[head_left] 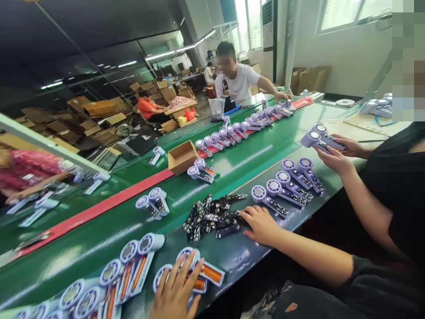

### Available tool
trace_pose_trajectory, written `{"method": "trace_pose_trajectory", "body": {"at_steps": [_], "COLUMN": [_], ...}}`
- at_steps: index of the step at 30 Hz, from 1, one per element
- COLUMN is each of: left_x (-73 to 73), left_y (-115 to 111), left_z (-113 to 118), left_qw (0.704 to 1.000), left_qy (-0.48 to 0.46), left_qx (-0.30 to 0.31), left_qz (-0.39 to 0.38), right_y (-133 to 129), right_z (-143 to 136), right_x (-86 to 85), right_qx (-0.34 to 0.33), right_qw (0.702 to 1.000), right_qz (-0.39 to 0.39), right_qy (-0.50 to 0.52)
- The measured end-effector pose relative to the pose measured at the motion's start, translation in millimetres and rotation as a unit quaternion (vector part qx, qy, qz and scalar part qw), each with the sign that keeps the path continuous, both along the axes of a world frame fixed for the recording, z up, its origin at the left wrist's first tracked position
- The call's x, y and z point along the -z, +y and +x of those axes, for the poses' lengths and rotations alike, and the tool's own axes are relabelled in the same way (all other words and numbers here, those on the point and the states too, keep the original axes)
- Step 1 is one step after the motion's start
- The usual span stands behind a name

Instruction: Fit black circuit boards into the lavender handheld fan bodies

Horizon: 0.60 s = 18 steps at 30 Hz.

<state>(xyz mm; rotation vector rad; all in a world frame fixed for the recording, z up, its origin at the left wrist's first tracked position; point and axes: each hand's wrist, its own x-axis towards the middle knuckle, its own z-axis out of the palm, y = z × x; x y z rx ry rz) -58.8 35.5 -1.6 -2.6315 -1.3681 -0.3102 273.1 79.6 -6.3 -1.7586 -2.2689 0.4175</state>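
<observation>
My left hand (177,283) lies with spread fingers over two lilac fan bodies (214,273) that show orange parts in their handles. My right hand (260,225) rests fingers apart at the right edge of a pile of black circuit boards (206,217), its fingertips touching or just over the nearest board. To the left of my left hand stands a row of lilac fans (110,271) with orange parts in open handles. Beyond my right hand lie several lilac fans (274,187) with black boards in their handles.
A person at the right holds two fans (314,137). Across the green conveyor (133,230) a person in white reaches to a row of fans (229,133) on a red strip. An open cardboard box (182,158) and paired fans (154,201) stand on the conveyor. Another person is at far left.
</observation>
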Motion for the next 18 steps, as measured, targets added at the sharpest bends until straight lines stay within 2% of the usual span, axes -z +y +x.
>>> {"method": "trace_pose_trajectory", "body": {"at_steps": [2, 5, 7, 10, 13, 15, 18], "left_x": [-6.1, -18.2, -24.9, -25.6, -14.9, -8.7, -11.4], "left_y": [10.1, 26.9, 31.7, 27.1, 19.7, 18.1, 17.9], "left_z": [14.7, 30.1, 38.5, 55.4, 74.5, 83.4, 86.1], "left_qw": [0.998, 0.987, 0.981, 0.985, 0.992, 0.994, 0.995], "left_qy": [0.060, 0.109, 0.117, 0.096, 0.053, 0.030, -0.015], "left_qx": [0.035, 0.050, 0.055, 0.031, 0.014, 0.019, 0.011], "left_qz": [-0.012, -0.103, -0.141, -0.142, -0.116, -0.105, -0.095], "right_y": [0.8, 1.5, 0.9, 0.5, 4.2, 8.2, 8.9], "right_z": [4.8, 9.3, 12.7, 19.7, 26.9, 30.0, 26.4], "right_x": [-2.8, -1.1, 1.3, 2.2, -3.7, -10.4, -18.5], "right_qx": [-0.004, -0.007, -0.010, -0.007, 0.049, 0.098, 0.109], "right_qw": [1.000, 0.999, 0.999, 1.000, 0.994, 0.976, 0.951], "right_qz": [-0.014, -0.016, -0.014, -0.010, -0.023, -0.042, -0.085], "right_qy": [-0.020, -0.031, -0.030, -0.009, 0.090, 0.188, 0.278]}}
